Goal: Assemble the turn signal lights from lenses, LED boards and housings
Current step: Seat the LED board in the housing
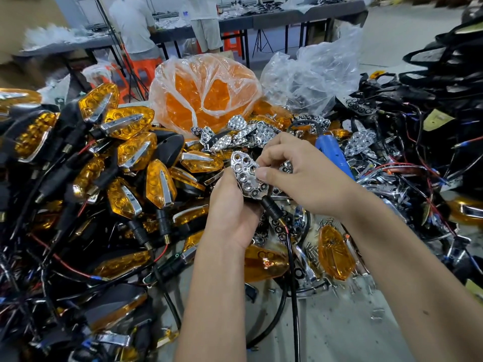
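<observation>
At frame centre, the left hand grips a chrome reflector from below, long axis tilted upper-left; the right hand pinches its upper edge.

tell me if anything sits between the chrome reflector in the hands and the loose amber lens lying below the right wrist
Nothing solid blocks it. The chrome reflector is held by the left hand and right hand above the pile; the amber lens lies uncovered, with loose screws beside it.
</observation>
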Demonstrator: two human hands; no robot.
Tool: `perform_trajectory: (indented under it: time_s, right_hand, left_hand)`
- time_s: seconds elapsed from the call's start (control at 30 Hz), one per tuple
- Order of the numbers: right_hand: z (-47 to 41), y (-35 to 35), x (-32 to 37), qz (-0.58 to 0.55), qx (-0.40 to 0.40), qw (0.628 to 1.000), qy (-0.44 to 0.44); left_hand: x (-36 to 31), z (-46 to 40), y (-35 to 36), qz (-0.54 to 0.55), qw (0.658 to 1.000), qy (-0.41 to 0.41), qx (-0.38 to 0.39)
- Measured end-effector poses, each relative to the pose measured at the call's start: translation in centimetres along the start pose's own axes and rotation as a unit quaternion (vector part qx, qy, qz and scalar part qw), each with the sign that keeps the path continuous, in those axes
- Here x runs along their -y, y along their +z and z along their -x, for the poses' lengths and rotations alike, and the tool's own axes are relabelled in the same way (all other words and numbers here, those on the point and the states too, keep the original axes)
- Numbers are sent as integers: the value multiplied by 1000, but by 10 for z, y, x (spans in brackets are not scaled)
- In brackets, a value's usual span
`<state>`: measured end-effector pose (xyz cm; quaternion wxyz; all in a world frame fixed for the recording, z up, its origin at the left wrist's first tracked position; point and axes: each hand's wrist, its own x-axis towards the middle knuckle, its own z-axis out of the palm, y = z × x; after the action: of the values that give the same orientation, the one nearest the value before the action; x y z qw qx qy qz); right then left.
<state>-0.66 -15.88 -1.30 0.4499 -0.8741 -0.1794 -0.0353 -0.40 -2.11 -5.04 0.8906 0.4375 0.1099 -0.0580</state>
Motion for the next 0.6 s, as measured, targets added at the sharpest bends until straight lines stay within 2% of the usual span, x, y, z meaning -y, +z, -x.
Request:
perform_trajectory:
  time_s: [0.33, 0.6]
  right_hand:
    - [2, 3, -3, -34, -55, 998, 4]
    - [0, -7, -7, 0, 1, 1000, 6]
  left_hand:
    - [-1, 1, -1, 40, 999, -5, 16]
    - [2, 2, -2, 27, 999, -17, 33]
